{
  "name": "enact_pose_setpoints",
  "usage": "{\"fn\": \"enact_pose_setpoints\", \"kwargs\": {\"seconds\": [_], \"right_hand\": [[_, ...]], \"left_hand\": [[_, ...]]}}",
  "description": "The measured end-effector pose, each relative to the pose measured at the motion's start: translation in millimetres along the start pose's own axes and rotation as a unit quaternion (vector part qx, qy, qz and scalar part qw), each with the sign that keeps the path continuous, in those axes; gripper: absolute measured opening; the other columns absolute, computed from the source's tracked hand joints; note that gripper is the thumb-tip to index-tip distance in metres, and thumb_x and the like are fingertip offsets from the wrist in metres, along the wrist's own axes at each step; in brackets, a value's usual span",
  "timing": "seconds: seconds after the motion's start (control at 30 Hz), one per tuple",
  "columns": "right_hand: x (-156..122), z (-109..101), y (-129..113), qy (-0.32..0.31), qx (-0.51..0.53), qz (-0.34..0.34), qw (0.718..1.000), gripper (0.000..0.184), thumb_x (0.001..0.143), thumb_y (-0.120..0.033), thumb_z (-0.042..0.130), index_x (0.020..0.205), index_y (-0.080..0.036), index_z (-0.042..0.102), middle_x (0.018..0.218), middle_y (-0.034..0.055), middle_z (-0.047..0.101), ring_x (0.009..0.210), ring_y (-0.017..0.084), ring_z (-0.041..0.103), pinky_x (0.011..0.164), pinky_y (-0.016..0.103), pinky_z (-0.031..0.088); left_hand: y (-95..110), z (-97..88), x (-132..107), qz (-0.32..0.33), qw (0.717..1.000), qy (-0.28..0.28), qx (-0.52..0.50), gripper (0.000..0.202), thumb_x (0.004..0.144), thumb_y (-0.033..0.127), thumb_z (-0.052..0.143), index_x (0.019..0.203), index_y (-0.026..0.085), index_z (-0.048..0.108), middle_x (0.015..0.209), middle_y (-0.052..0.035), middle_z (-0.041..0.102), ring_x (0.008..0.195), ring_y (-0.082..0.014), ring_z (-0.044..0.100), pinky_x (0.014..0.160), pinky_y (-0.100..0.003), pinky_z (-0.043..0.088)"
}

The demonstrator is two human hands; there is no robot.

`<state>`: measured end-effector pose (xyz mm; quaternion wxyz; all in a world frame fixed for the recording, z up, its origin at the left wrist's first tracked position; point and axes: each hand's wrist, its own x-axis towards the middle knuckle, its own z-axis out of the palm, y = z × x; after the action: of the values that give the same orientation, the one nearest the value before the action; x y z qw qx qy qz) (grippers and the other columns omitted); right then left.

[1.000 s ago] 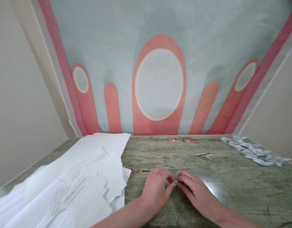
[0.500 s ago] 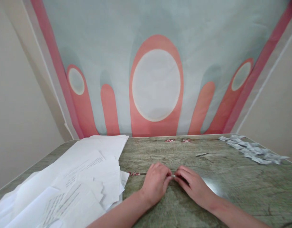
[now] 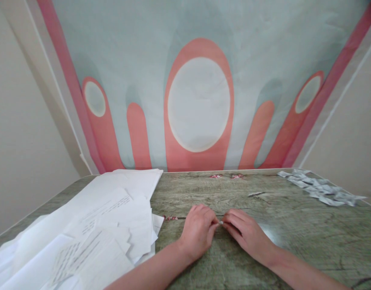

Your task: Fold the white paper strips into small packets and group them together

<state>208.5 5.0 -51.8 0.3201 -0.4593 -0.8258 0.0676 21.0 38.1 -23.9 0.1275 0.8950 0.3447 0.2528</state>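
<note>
My left hand and my right hand rest on the green wood-grain table, fingertips meeting at the middle. Between the pinched fingers of both hands sits a tiny white scrap of paper, mostly hidden. Both hands are curled, knuckles up. A loose stack of white printed sheets lies just left of my left hand.
A heap of several small folded paper pieces lies at the far right of the table. Small red-and-white bits sit at the far edge, another by the sheets. A patterned cloth hangs behind the table.
Both hands stay pinched together on the scrap; they sit slightly higher in the picture as the view shifted a little. Nothing else on the table moved.
</note>
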Motion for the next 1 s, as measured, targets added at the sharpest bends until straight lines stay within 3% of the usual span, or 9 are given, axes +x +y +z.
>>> {"fn": "enact_pose_setpoints", "kwargs": {"seconds": [0.1, 0.5, 0.7, 1.0], "right_hand": [[0.1, -0.1, -0.7, 0.021, -0.004, -0.009, 1.000, 0.013, 0.091, -0.025, 0.045, 0.092, -0.021, 0.058, 0.086, 0.0042, 0.059, 0.081, 0.018, 0.055, 0.073, 0.032, 0.044], [-0.1, 0.2, -3.1, 0.023, -0.031, -0.055, 0.998, 0.016, 0.091, -0.016, 0.042, 0.085, -0.019, 0.057, 0.082, 0.0054, 0.059, 0.077, 0.019, 0.051, 0.071, 0.035, 0.041], [0.0, -1.1, -4.4, 0.052, -0.041, -0.074, 0.995, 0.019, 0.091, -0.014, 0.039, 0.085, -0.019, 0.057, 0.082, 0.0063, 0.060, 0.077, 0.019, 0.051, 0.070, 0.035, 0.042], [0.4, 0.0, -3.6, 0.050, 0.012, -0.011, 0.999, 0.013, 0.092, -0.021, 0.041, 0.085, -0.020, 0.053, 0.081, 0.0043, 0.056, 0.077, 0.018, 0.053, 0.070, 0.033, 0.043]], "left_hand": [[-1.2, -0.3, 0.4, 0.005, 1.000, 0.000, 0.010, 0.007, 0.079, 0.014, 0.058, 0.075, 0.018, 0.053, 0.077, -0.0013, 0.057, 0.081, -0.0179, 0.049, 0.074, -0.030, 0.034], [3.2, -0.4, -0.8, 0.025, 0.999, -0.026, 0.024, 0.007, 0.077, 0.013, 0.057, 0.077, 0.018, 0.053, 0.078, -0.0017, 0.058, 0.083, -0.0188, 0.049, 0.075, -0.031, 0.034], [3.0, 2.3, -1.9, 0.017, 1.000, -0.002, -0.002, 0.004, 0.079, 0.015, 0.056, 0.079, 0.019, 0.055, 0.080, -0.0024, 0.059, 0.084, -0.0189, 0.050, 0.076, -0.031, 0.035], [-0.8, 6.0, -1.4, -0.008, 0.997, 0.013, -0.075, 0.004, 0.082, 0.021, 0.055, 0.079, 0.019, 0.056, 0.079, -0.0020, 0.060, 0.082, -0.0180, 0.052, 0.075, -0.029, 0.037]]}}
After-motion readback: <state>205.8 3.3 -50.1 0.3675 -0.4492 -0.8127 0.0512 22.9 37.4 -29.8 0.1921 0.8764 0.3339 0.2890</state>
